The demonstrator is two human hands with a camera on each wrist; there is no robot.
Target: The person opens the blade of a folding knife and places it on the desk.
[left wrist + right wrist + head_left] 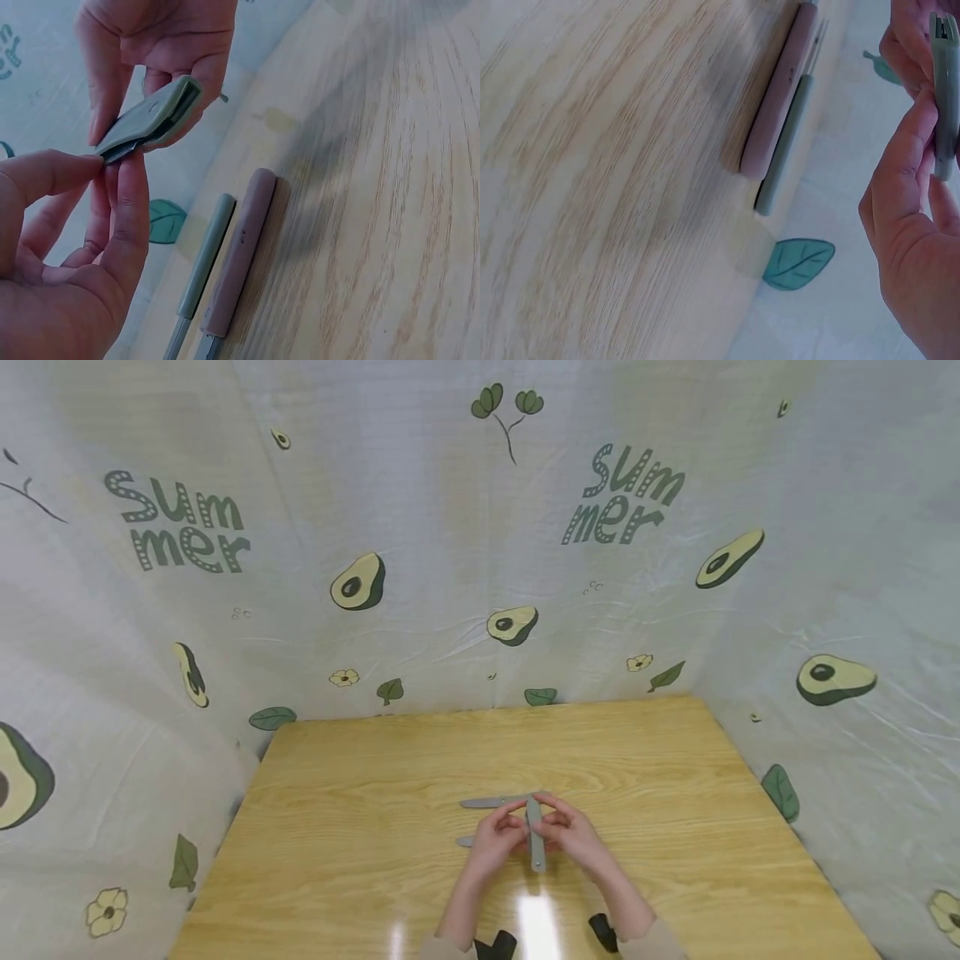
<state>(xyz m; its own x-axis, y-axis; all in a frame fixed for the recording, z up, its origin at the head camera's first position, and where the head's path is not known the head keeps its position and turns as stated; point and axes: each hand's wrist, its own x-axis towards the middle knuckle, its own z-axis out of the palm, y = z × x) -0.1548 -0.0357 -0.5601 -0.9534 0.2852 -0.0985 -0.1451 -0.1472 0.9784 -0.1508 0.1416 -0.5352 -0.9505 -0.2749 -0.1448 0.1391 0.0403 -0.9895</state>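
Between both hands is a grey-green folding knife (150, 116), raised over the table and lying slantwise in the left wrist view. A dark slot runs along its handle, with a thin edge of blade showing at the lower side. My left hand (497, 841) pinches that edge between thumb and fingertips. My right hand (573, 837) grips the handle from the other side, its fingers around it. Beyond them two unfolded knives lie side by side on the table: one with a pink handle (241, 255), one with a green handle (206, 259).
The wooden table (337, 843) meets a pale cloth (435, 510) printed with avocados and leaves, hung behind it and at both sides. In the head view, the left hand covers much of the nearer knife.
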